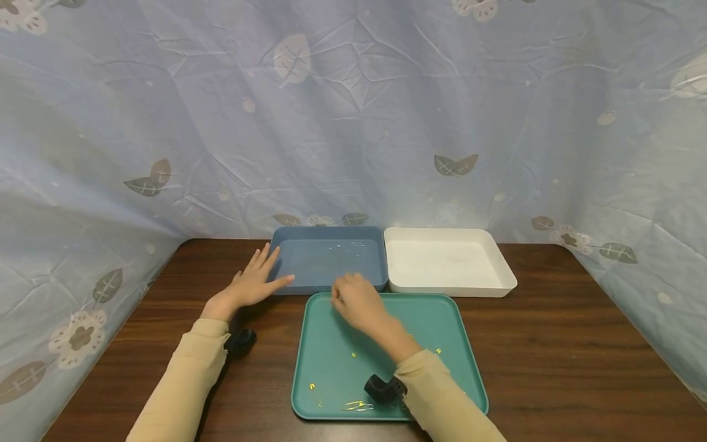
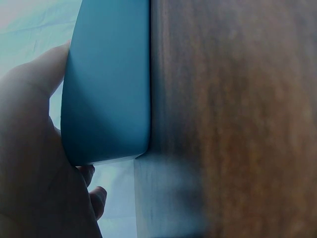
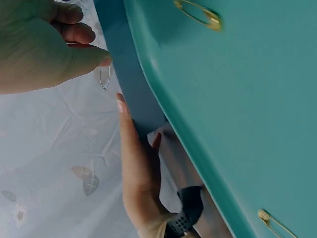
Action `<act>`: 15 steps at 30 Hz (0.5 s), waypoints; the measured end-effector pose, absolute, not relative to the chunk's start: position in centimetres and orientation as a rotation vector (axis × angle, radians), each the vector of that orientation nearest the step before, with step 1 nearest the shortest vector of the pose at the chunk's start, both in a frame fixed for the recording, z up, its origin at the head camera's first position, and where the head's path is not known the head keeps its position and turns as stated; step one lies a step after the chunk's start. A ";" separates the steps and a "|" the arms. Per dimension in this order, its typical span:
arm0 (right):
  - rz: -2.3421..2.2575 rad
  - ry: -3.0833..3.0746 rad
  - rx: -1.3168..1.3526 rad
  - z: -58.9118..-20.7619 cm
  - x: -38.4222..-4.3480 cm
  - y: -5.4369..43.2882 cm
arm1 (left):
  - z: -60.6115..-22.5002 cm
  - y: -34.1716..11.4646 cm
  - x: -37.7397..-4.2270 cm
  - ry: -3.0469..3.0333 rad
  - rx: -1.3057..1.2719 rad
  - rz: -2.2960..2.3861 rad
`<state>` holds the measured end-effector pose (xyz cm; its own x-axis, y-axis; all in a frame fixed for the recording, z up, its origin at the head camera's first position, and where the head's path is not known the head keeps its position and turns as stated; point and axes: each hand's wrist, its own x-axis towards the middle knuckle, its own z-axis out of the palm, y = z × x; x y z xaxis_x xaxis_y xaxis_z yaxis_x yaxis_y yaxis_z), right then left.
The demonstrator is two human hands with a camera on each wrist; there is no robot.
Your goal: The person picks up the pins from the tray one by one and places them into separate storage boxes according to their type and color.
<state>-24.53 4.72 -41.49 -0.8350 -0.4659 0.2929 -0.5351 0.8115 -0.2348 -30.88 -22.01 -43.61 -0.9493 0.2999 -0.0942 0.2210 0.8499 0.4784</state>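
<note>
My left hand (image 1: 251,285) rests at the left end of the blue tray (image 1: 309,264), fingers spread and thumb lying over the rim. Above the seam between the blue tray and the green tray (image 1: 331,344) is my right hand (image 1: 361,304). Its thumb and fingers pinch a silver safety pin (image 3: 104,87), whose coiled end hangs below the thumb in the right wrist view. A few silver pins (image 1: 358,244) lie towards the back of the blue tray. Gold safety pins (image 3: 213,21) are scattered over the green tray, and a cluster of pins (image 1: 358,406) sits along its front edge.
A white tray (image 1: 442,258) stands right of the blue one, behind the green tray. All three are on a dark wooden table (image 1: 552,344). A patterned cloth (image 1: 353,123) hangs close behind and along both sides.
</note>
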 end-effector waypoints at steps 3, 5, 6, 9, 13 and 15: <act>0.463 -2.791 0.754 -41.0 -25.2 4.9 | -43.7 -22.0 -30.9 2.859 0.410 0.715; 0.471 -2.807 0.736 -40.7 -25.7 5.1 | -43.7 -22.0 -31.0 2.856 0.411 0.715; 0.469 -2.811 0.728 -40.6 -26.0 5.2 | -43.7 -22.0 -31.0 2.854 0.409 0.715; 0.486 -2.831 0.716 -40.3 -26.7 5.4 | -43.8 -22.0 -31.0 2.851 0.408 0.707; 0.478 -2.829 0.714 -39.9 -27.9 5.8 | -43.8 -22.1 -31.0 2.856 0.403 0.704; 0.457 -2.816 0.713 -39.8 -28.5 6.0 | -43.8 -22.2 -30.9 2.857 0.404 0.705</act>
<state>-28.49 5.96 -39.83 -0.8636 -0.4286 0.2655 -0.4905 0.8359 -0.2462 -30.94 -22.18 -43.75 -0.9487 0.3000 -0.0999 0.2191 0.8514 0.4765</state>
